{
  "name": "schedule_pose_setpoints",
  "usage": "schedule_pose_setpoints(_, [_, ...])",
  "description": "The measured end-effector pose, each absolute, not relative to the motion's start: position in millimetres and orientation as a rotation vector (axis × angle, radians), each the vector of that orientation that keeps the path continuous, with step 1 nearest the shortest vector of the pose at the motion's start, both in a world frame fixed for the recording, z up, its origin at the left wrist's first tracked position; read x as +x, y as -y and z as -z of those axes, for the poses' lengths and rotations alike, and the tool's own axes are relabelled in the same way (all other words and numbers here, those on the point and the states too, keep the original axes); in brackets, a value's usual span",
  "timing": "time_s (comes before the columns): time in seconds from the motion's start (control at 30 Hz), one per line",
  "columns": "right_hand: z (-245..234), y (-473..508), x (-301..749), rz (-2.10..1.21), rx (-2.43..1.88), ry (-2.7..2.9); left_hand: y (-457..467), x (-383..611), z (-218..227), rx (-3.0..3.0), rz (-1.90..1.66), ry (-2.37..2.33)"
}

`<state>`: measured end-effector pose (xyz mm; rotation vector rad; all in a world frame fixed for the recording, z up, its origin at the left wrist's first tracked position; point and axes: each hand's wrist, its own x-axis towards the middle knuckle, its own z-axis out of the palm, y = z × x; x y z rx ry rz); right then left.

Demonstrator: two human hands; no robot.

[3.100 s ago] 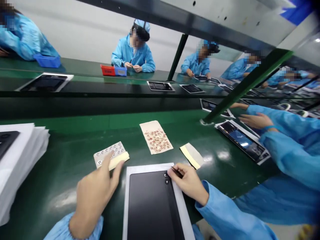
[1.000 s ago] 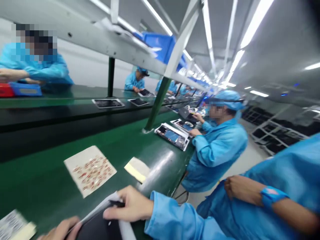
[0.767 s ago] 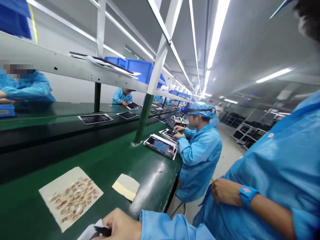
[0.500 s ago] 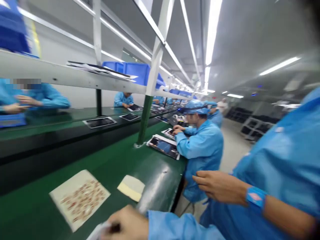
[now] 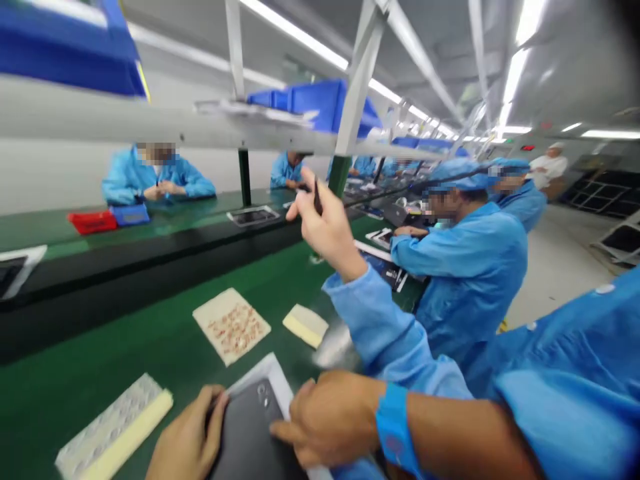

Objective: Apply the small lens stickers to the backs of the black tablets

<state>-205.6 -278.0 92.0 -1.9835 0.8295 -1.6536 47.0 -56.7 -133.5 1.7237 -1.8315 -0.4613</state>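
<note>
Right hand [image 5: 325, 223] is raising one pair of black tweezers [image 5: 316, 197] at upper centre, tips pointing up, grip clamped on them.
Left hand [image 5: 187, 437] is touching one black panel [image 5: 247, 427] at bottom centre, long axis running frame-upward; its grip cannot be told.

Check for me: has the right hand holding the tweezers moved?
Yes, upward. The right hand with its tweezers has lifted off the black tablet and now rises beside the green support post, above the belt, not below the post's foot.
</note>
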Motion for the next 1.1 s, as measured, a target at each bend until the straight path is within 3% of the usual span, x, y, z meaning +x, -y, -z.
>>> schedule_pose_setpoints(0.37, [-47, 261, -228, 1.462, -2.103, -0.871, 54, 30, 103, 1.862, 0.667, 1.794])
schedule_pose_setpoints(0.57, [12, 231, -233, 0.97, -2.165, -1.066, 53, 31, 106, 1.847, 0.676, 1.777])
schedule_pose_setpoints(0.77, [80, 204, -244, 0.476, -1.928, -1.071, 52, 29, 104, 1.812, 0.641, 1.752])
schedule_pose_setpoints(1.1, [113, 147, -224, 0.31, -1.487, -0.912, 51, 28, 105, 1.731, 0.611, 1.712])
